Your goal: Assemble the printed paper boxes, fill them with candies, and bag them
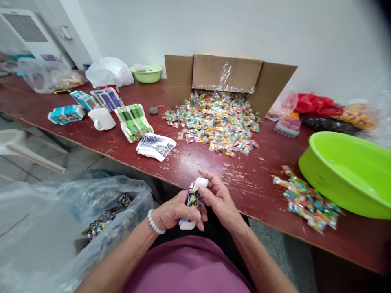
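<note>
Bright and even, apparently lit from above! Pooling in pale glare on the red tabletop (197, 159), glinting off the clear tape (226, 72). Dropping into shadow underneath, lower right. Stretching at the edges, pulling the green tub (324, 179) wide; blackening in the top right corner; blurring softly across the plastic bag (36, 232), lower left.

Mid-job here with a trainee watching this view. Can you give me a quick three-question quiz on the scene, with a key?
1. True or false: the left hand and the right hand both touch the small printed box.
2. What lies spread in front of the open carton? (a) a white mug (b) a pile of small wrapped packets (c) a green basin
3. Fill in: the bead bracelet is on the ____ wrist.

Key: 1 true; 2 b; 3 left.
</note>
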The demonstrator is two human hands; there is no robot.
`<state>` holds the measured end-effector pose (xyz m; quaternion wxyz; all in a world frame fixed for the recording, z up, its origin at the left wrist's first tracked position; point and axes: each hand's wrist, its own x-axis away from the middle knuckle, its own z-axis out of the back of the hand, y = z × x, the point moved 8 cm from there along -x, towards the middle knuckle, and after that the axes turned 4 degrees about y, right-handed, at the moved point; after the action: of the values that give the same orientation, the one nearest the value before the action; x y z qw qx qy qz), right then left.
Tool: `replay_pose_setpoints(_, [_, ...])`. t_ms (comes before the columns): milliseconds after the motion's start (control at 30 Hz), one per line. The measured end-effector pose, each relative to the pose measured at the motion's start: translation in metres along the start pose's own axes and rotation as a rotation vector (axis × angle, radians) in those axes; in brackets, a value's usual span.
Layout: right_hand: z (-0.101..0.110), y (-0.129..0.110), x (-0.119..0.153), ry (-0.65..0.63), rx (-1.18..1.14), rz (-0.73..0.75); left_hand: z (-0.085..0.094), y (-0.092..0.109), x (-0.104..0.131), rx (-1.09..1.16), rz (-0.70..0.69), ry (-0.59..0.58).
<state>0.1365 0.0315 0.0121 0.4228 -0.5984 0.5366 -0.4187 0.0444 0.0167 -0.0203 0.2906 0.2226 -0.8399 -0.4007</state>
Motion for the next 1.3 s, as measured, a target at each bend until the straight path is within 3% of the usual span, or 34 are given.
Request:
replay_pose_setpoints(200, [0.001, 0.000, 0.007, 0.038, -0.001, 0.050, 0.003, 0.010, 0.002, -0.049, -0.061, 0.199])
replay_pose_setpoints(333, [0.009, 0.005, 0.005, 0.159, 0.050, 0.045, 0.011, 0.010, 0.000, -0.135, -0.079, 0.325])
replay_pose_setpoints(500, [0.024, 0.003, 0.000, 0.316, 0.120, 0.116, 0.021, 0.029, 0.010, -0.284, -0.326, 0.521])
replay_pose_setpoints(633, [0.024, 0.006, -0.001, 0.329, 0.023, 0.124, 0.020, 0.035, 0.023, -0.241, -0.458, 0.643])
replay_pose_setpoints(800, [0.020, 0.008, -0.002, 0.260, 0.020, 0.139, 0.014, 0.030, 0.021, -0.283, -0.480, 0.586])
replay_pose_setpoints(1033, [0.029, 0.018, -0.012, 0.153, -0.095, -0.066, 0.017, 0.032, 0.015, -0.354, -0.400, 0.487])
replay_pose_setpoints(1200, [0.026, -0.004, -0.014, 0.055, 0.110, 0.061, 0.018, 0.037, 0.015, -0.297, -0.396, 0.527])
replay_pose_setpoints(1300, [0.031, -0.016, -0.011, 0.140, 0.243, 0.185, 0.020, 0.033, 0.011, -0.131, -0.341, 0.534])
